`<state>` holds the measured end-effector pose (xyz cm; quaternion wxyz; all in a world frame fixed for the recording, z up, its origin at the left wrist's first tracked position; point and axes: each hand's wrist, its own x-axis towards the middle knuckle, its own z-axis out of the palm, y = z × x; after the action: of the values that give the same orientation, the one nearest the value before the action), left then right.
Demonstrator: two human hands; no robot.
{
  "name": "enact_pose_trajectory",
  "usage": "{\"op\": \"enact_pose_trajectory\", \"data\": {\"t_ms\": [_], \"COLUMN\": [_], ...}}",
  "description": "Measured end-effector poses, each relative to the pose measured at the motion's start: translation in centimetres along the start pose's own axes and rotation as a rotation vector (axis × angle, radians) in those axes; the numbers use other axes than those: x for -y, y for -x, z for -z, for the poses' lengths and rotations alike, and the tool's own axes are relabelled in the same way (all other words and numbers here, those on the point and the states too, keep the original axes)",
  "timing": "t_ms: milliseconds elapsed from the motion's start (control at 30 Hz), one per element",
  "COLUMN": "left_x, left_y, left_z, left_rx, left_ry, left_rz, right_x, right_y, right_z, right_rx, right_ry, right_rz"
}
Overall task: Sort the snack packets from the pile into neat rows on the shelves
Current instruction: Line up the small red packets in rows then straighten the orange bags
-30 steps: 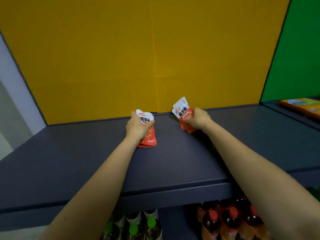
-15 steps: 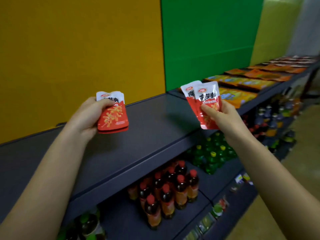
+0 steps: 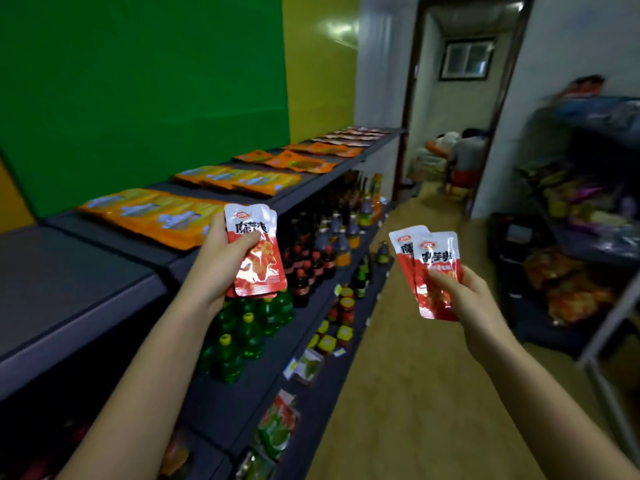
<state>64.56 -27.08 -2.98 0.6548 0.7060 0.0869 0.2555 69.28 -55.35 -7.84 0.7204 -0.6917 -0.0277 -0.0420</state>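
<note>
Red packets (image 3: 258,258), perhaps two, in left hand (image 3: 221,263)

We see red-and-white snack packets (image 3: 258,252) stacked upright in the left hand (image 3: 221,261), out in front of the top shelf (image 3: 79,299). Two more overlapping packets (image 3: 431,268) stand upright in the right hand (image 3: 464,299), over the aisle.
</note>
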Motion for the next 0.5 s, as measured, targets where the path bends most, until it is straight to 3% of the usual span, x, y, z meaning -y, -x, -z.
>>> {"op": "enact_pose_trajectory", "data": {"t_ms": [200,500], "left_x": [4.9,12.4], "left_y": [-2.7,-10.3], "left_z": [-12.0,-25.5], "left_rx": [0.145,0.308], "left_ry": [0.027,0.007], "left_rz": [0.143,0.279], "right_x": [-2.9,-6.9], "right_y": [-5.0,-14.7], "right_z": [8.7,16.1], "right_rx": [-0.169,-0.333], "right_ry": [-0.003,-0.021], "right_rz": [-0.045,-0.110]}}
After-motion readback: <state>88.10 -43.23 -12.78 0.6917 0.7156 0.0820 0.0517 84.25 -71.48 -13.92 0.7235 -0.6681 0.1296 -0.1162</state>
